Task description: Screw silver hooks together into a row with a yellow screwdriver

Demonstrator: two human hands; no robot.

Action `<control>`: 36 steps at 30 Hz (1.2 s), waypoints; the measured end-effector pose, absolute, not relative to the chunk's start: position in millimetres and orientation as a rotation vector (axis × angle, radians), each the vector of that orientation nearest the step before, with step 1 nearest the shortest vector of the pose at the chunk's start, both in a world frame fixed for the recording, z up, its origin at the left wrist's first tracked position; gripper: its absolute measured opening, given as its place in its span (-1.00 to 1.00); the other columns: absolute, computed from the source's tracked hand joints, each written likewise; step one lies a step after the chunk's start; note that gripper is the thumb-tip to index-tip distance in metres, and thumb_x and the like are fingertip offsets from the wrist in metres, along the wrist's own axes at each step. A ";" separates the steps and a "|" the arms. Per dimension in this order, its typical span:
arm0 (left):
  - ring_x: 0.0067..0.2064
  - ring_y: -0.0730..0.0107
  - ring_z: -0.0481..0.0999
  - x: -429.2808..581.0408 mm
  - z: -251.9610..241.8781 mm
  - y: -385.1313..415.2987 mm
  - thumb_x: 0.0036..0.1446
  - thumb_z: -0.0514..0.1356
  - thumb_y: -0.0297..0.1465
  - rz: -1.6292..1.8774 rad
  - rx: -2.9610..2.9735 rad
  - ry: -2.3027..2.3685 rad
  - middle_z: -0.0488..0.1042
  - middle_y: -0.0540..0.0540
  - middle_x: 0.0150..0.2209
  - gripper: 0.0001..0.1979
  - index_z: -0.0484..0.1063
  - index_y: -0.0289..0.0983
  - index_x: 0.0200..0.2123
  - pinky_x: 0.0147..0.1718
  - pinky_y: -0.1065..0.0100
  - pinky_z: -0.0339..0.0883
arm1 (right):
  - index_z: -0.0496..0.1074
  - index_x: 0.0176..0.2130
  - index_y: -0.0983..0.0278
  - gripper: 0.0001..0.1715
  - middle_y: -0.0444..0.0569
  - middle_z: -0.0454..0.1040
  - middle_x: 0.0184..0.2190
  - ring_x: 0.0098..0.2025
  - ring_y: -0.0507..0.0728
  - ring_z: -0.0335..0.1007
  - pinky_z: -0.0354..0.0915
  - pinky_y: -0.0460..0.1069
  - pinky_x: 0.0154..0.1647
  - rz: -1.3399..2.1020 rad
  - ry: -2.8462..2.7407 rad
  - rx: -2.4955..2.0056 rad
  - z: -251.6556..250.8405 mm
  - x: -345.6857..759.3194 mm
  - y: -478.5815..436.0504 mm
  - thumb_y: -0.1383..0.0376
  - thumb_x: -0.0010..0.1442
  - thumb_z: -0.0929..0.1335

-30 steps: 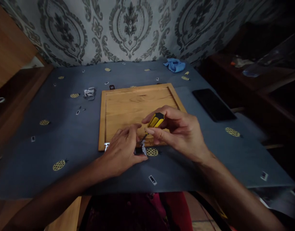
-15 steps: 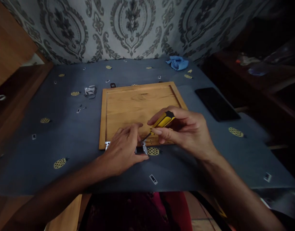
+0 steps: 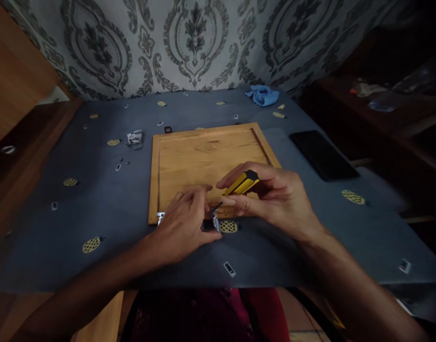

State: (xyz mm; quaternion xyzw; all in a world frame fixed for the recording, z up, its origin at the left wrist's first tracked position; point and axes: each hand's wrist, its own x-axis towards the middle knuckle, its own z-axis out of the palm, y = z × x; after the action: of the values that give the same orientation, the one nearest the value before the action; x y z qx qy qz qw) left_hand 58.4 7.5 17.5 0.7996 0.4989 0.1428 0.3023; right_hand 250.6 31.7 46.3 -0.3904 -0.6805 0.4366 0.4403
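Note:
A wooden panel with a raised frame lies flat on the table. At its near edge my left hand presses down, thumb and fingers closed about a shiny metal hinge, most of which the hand covers. My right hand grips a yellow and black screwdriver in its fingertips. The tool slants down to the left, its tip at the hinge; exact contact is hard to see. Another metal plate shows at the panel's near left corner, partly behind my left hand.
On the blue pineapple-print tablecloth lie loose metal hardware, small screws and a dark buckle-like piece. A black phone-like slab is at the right, a crumpled blue cloth at the back.
The view has shifted slightly, so everything sits a little lower in the picture. The fingers of my right hand have changed position a little on the screwdriver; my left hand keeps its place.

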 end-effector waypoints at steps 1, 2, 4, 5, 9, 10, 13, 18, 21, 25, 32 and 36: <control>0.08 -0.07 0.50 58.4 17.5 7.5 -0.02 0.46 -0.39 0.386 2.123 1.319 0.53 -0.16 -0.05 -0.22 0.16 -0.25 0.20 0.05 -0.06 0.38 | 0.52 -0.41 0.28 -0.62 -0.11 0.52 -0.47 -0.52 -0.03 0.39 0.35 -0.14 -0.56 1.055 -1.688 -0.978 45.5 249.9 32.2 0.04 0.05 0.57; 0.08 -0.07 0.50 58.5 17.4 7.5 -0.02 0.46 -0.40 0.393 2.127 1.313 0.52 -0.16 -0.03 -0.22 0.15 -0.25 0.20 0.06 -0.07 0.37 | 0.52 -0.39 0.27 -0.62 -0.11 0.53 -0.46 -0.50 -0.02 0.41 0.36 -0.13 -0.55 1.055 -1.682 -0.973 45.0 249.8 32.4 0.04 0.04 0.57; 0.09 -0.08 0.50 58.5 17.0 7.4 -0.03 0.46 -0.41 0.400 2.129 1.305 0.52 -0.17 -0.03 -0.20 0.14 -0.26 0.21 0.07 -0.07 0.36 | 0.54 -0.30 0.27 -0.64 -0.09 0.56 -0.40 -0.46 0.00 0.45 0.41 -0.12 -0.50 1.111 -1.678 -0.947 44.7 251.1 32.3 0.06 0.08 0.56; 0.08 -0.08 0.50 58.4 16.6 7.4 -0.03 0.46 -0.40 0.400 2.128 1.303 0.52 -0.17 -0.05 -0.20 0.14 -0.27 0.21 0.07 -0.08 0.36 | 0.55 -0.25 0.26 -0.65 -0.07 0.58 -0.35 -0.43 0.01 0.48 0.45 -0.10 -0.47 1.147 -1.684 -0.937 44.8 252.3 31.9 0.06 0.10 0.55; 0.04 -0.06 0.50 57.2 14.7 7.3 -0.01 0.46 -0.38 0.399 2.119 1.303 0.53 -0.15 -0.09 -0.21 0.14 -0.28 0.21 0.05 -0.07 0.37 | 0.57 -0.29 0.25 -0.73 -0.05 0.60 -0.27 -0.50 -0.02 0.49 0.49 -0.09 -0.51 1.202 -1.653 -0.900 45.1 255.8 27.6 0.10 0.15 0.53; 0.04 -0.05 0.50 56.9 14.2 7.2 0.00 0.46 -0.38 0.401 2.120 1.303 0.53 -0.14 -0.09 -0.21 0.14 -0.28 0.22 0.05 -0.07 0.37 | 0.57 -0.31 0.25 -0.75 -0.05 0.60 -0.28 -0.54 -0.03 0.47 0.47 -0.10 -0.55 1.175 -1.614 -0.897 45.0 255.9 26.1 0.12 0.14 0.54; 0.05 -0.05 0.49 56.4 13.2 7.1 0.02 0.44 -0.36 0.399 2.129 1.301 0.53 -0.13 -0.11 -0.20 0.12 -0.26 0.24 0.06 -0.06 0.35 | 0.58 -0.28 0.22 -0.80 -0.08 0.59 -0.31 -0.60 -0.05 0.43 0.42 -0.11 -0.61 1.049 -1.505 -0.922 44.2 255.2 22.3 0.16 0.14 0.54; 0.06 -0.06 0.49 57.1 13.1 6.8 0.01 0.45 -0.36 0.392 2.136 1.300 0.53 -0.14 -0.11 -0.19 0.12 -0.28 0.24 0.06 -0.07 0.35 | 0.58 -0.27 0.22 -0.79 -0.10 0.57 -0.36 -0.61 -0.04 0.44 0.41 -0.11 -0.62 1.048 -1.510 -0.926 39.2 253.7 22.1 0.15 0.15 0.53; 0.06 -0.06 0.49 57.9 14.2 6.8 -0.01 0.45 -0.38 0.392 2.132 1.302 0.53 -0.14 -0.12 -0.20 0.13 -0.29 0.23 0.06 -0.08 0.35 | 0.57 -0.27 0.25 -0.74 -0.11 0.55 -0.41 -0.61 -0.03 0.44 0.41 -0.12 -0.63 1.083 -1.521 -0.909 34.7 252.7 23.9 0.13 0.13 0.54; 0.05 -0.06 0.48 58.2 15.4 7.1 0.00 0.46 -0.39 0.382 2.126 1.310 0.54 -0.15 -0.12 -0.20 0.14 -0.31 0.23 0.06 -0.06 0.36 | 0.55 -0.29 0.26 -0.77 -0.14 0.51 -0.43 -0.60 -0.03 0.44 0.40 -0.13 -0.61 1.106 -1.521 -0.887 30.7 251.0 25.2 0.16 0.16 0.53; 0.03 -0.06 0.50 56.7 13.1 6.6 0.00 0.45 -0.35 0.400 2.134 1.302 0.53 -0.15 -0.09 -0.26 0.17 -0.28 0.18 0.01 -0.04 0.40 | 0.54 -0.39 0.23 -0.76 -0.15 0.49 -0.45 -0.54 -0.03 0.41 0.38 -0.12 -0.60 1.074 -1.550 -0.877 31.4 250.8 25.8 0.18 0.05 0.59; 0.05 -0.06 0.51 58.0 15.7 7.0 -0.01 0.45 -0.39 0.405 2.120 1.307 0.53 -0.17 -0.06 -0.23 0.16 -0.28 0.20 0.05 -0.04 0.38 | 0.52 -0.41 0.24 -0.72 -0.16 0.50 -0.46 -0.50 -0.02 0.42 0.40 -0.12 -0.53 1.039 -1.595 -0.891 33.9 252.5 25.9 0.17 0.02 0.60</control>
State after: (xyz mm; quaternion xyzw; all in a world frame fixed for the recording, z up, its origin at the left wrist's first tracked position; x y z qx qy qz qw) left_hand 58.0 7.0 15.7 0.8004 0.4934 0.1528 0.3043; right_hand 252.5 25.9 33.9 -0.3680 -0.6585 0.4292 0.4967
